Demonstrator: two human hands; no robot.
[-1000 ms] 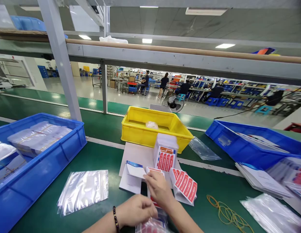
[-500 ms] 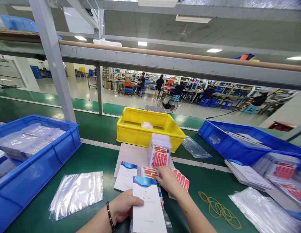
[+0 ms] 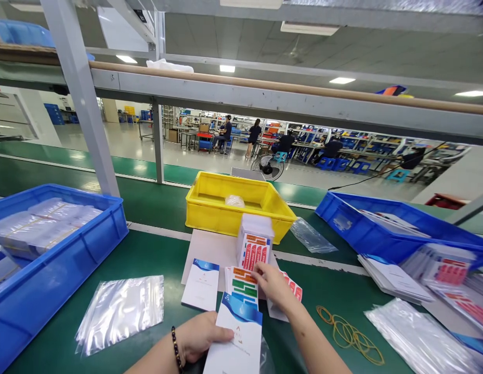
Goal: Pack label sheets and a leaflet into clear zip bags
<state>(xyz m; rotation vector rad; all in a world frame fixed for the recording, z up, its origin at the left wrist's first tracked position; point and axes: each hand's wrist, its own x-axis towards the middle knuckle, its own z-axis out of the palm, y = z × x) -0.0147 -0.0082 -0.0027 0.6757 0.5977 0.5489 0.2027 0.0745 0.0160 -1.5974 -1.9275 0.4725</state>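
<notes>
"Left hand (image 3: 198, 337), wearing a dark beaded bracelet, grips a white booklet (image 3: 235, 337) with a blue top, nearer the wearer than the yellow bin (image 3: 210, 215)."

"And the right?"

"Right hand (image 3: 274, 283), its fingers drawn narrow, pinches the upper right edge of a multicolored sticker sheet (image 3: 244, 285) just beyond the booklet, between it and the yellow bin."

"What lies on the left?"

"Well left of the yellow bin, a blue bin (image 3: 85, 239) holds banded clear-wrapped packs (image 3: 50, 221). Clear bags (image 3: 122, 311) lie fanned on the green surface, left of the yellow bin and nearer the wearer; a second booklet (image 3: 202, 285) lies closer to it."

"And toward the right?"

"A tall stack of cards (image 3: 257, 252) stands at the yellow bin's near side, with red label sheets (image 3: 294, 285) beside the right hand. Farther right of the yellow bin come a loose clear bag (image 3: 313, 236), yellowish rubber bands (image 3: 354, 337), a second blue bin (image 3: 342, 208), piled booklets (image 3: 397, 278) and more plastic bags (image 3: 416, 332)."
</notes>
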